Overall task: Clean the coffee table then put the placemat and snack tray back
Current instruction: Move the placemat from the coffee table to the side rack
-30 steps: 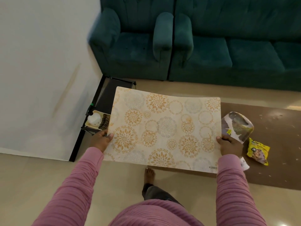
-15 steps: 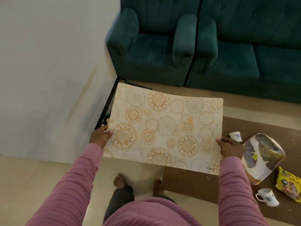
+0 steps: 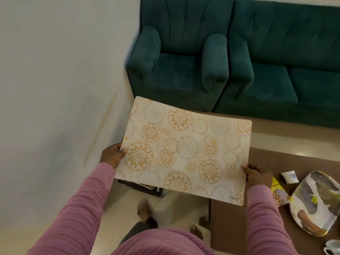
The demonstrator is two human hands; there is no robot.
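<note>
A cream placemat (image 3: pixel 185 150) with gold and grey flower circles hangs flat in the air between my hands. My left hand (image 3: pixel 112 155) pinches its left edge, thumb on top. Its right edge is pinched by my right hand (image 3: pixel 256 174), near the lower right corner. The mat is held over the left end of the brown coffee table (image 3: pixel 230 221) and the floor beside it. On the table at the right lies the snack tray (image 3: pixel 316 205), a glossy plate with grey, white and brown patches.
A yellow snack packet (image 3: pixel 278 194), a small white cup (image 3: pixel 289 176) and a white mug (image 3: pixel 331 247) lie on the table near the tray. A low black stand (image 3: pixel 143 188) shows under the mat. A teal armchair (image 3: pixel 176 70) and sofa (image 3: pixel 287 74) stand behind; a wall is at left.
The mat has shifted left and tilted a little while my view turned; the tray, packet and cups now sit further right and lower in view. Both hands keep their hold.
</note>
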